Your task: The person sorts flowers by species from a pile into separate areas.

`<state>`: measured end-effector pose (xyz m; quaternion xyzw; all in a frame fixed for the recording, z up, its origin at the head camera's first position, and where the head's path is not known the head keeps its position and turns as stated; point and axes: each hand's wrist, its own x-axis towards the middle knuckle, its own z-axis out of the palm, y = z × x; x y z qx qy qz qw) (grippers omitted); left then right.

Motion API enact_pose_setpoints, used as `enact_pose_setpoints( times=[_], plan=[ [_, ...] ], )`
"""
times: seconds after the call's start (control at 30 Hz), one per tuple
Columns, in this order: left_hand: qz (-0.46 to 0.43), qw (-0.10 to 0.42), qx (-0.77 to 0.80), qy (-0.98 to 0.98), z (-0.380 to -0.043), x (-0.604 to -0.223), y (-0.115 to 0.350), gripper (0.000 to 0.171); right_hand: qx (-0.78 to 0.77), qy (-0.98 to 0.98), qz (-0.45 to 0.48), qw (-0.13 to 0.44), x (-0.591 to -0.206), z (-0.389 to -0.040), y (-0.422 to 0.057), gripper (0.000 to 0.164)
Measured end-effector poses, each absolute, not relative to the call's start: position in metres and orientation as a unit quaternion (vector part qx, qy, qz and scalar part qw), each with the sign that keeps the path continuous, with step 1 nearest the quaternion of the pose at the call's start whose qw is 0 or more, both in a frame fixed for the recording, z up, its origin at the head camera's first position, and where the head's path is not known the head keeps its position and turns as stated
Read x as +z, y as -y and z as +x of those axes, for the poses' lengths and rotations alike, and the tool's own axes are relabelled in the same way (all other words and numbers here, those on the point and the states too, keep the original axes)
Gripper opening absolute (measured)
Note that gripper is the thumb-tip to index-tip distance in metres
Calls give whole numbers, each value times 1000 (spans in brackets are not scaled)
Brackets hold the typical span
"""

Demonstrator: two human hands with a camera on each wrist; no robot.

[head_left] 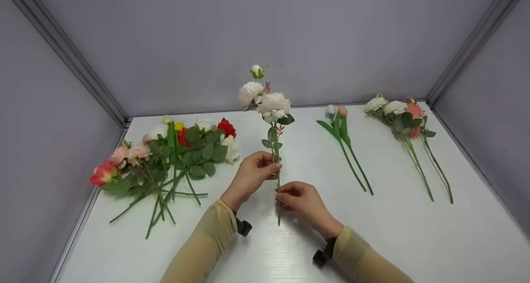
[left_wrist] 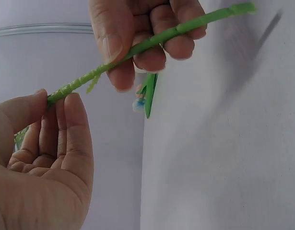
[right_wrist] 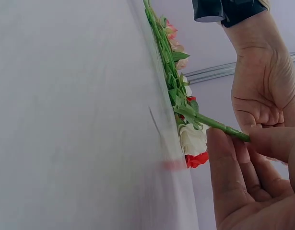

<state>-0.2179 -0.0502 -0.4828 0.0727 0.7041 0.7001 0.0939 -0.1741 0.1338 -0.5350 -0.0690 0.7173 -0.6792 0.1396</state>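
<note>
A pale pink peony spray (head_left: 274, 105) with two full blooms, a white bud and a green stem stands nearly upright over the middle of the table. My left hand (head_left: 252, 173) pinches its stem below the leaves. Lower down, my right hand (head_left: 302, 202) holds the same stem between thumb and fingers. In the left wrist view the bare end of the stem (left_wrist: 209, 18) sticks out past the right hand's fingers. The right wrist view shows the stem (right_wrist: 214, 123) between the thumb and forefinger, its lower end just above the table.
On the white table (head_left: 265, 258), a pile of mixed flowers (head_left: 198, 150) lies to the left with crossing stems. Two tulips (head_left: 341, 129) lie right of centre. White peonies (head_left: 394, 107) and a coral flower (head_left: 415, 113) lie farther right. Grey panels (head_left: 265, 34) surround the table's back and sides.
</note>
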Motion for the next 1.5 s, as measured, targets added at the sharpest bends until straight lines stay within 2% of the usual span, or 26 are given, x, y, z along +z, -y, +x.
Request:
enact_pose_setpoints(
  times=[0.3,0.47,0.8,1.0,1.23,1.33,1.5],
  plan=[
    [69,84,695,-711,-217,-482,44,20,-668,-737,-38,101,-536,-173,-134,26],
    [72,74,696,-710,-217,-484,43,22,-667,-738,-29,100,-535,-175,-136,20],
    [154,87,602,-778,-209,-479,35,51,-654,-752,-6,85,-527,-188,-165,17],
    [261,81,423,-864,-197,-482,21,62,-609,-791,7,67,-518,-203,-216,28],
    [436,-9,134,-890,-181,-484,-2,69,-534,-845,14,27,-501,-220,-305,43],
    [461,-36,81,-883,-175,-484,-10,72,-498,-866,33,2,-494,-226,-344,46],
    [483,-49,30,-874,-167,-484,-27,74,-454,-887,85,-11,-486,-228,-404,50]
  ],
)
